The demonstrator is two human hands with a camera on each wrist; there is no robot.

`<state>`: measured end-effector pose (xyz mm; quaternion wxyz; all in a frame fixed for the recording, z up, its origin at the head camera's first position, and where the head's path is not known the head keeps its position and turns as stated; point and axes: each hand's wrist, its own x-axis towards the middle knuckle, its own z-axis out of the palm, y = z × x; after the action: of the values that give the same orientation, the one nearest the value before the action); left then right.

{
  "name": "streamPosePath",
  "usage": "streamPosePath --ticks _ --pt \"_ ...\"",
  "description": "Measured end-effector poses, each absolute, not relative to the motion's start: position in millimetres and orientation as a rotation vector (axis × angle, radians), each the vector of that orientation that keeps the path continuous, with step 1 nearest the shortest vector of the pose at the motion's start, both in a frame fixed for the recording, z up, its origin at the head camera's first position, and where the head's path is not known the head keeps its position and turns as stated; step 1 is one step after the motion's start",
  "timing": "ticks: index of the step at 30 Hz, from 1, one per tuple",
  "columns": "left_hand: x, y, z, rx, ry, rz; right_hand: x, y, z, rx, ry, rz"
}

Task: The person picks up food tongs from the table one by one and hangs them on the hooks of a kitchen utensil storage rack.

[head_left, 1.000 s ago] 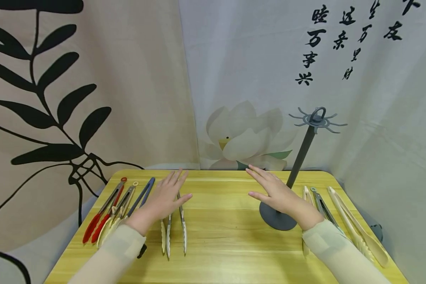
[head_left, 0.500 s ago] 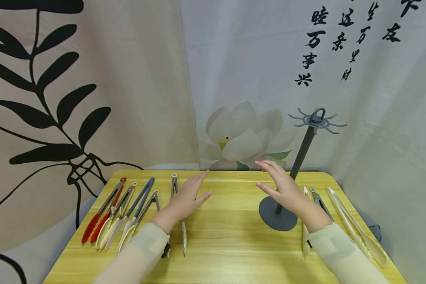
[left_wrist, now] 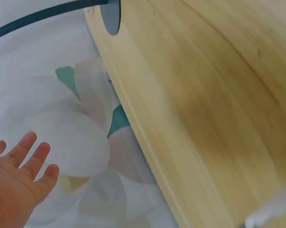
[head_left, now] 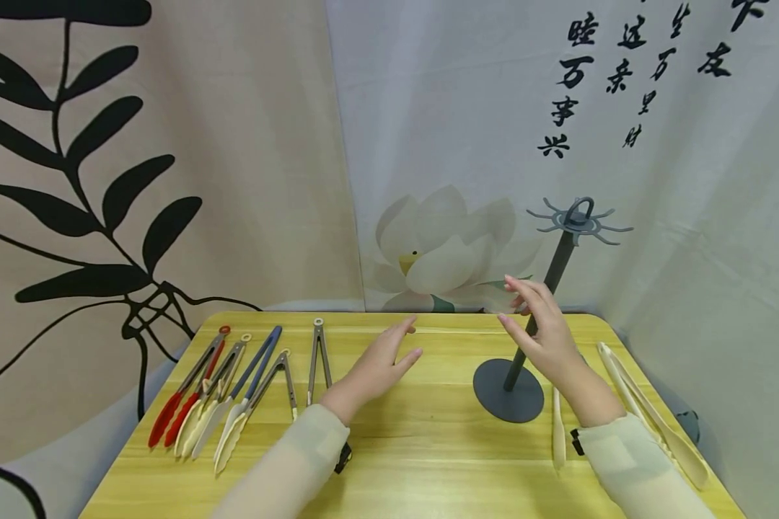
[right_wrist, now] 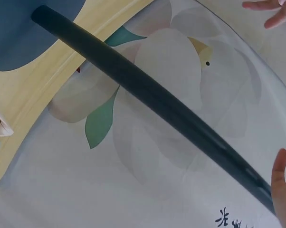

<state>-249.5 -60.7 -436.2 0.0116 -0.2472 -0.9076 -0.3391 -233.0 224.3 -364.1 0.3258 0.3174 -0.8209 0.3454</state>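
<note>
My left hand [head_left: 376,364] is held above the middle of the table, fingers extended, holding nothing. Beneath that forearm, metal tongs [head_left: 314,353] are partly covered. My right hand [head_left: 545,335] is raised in front of the dark grey stand's pole [head_left: 560,259], overlapping it in the head view, with fingers loosely bent and nothing held. In the right wrist view the pole [right_wrist: 152,99] runs diagonally, its upper end reaching the right hand [right_wrist: 285,185]. The stand has a ring of hooks [head_left: 578,220] on top and a round base [head_left: 508,393]. The left hand [left_wrist: 19,183] shows spread fingers in its wrist view.
Several tongs lie on the left of the wooden table [head_left: 428,461]: red-tipped ones [head_left: 175,400], cream-tipped ones [head_left: 201,411], blue-handled ones [head_left: 260,367] and grey ones with cream tips [head_left: 260,404]. Cream tongs [head_left: 662,418] lie at the right edge. A printed curtain [head_left: 266,144] hangs behind.
The left hand has moved right from over the tongs to mid-table, uncovering several of them. The right hand has shifted right and up, across the pole, its fingers bending a little.
</note>
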Motion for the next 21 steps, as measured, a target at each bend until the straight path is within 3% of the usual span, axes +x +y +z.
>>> streamPosePath --ticks 21 --pt "-250 1 -439 -0.832 -2.66 -1.489 -218 231 -338 0.516 -1.804 1.147"
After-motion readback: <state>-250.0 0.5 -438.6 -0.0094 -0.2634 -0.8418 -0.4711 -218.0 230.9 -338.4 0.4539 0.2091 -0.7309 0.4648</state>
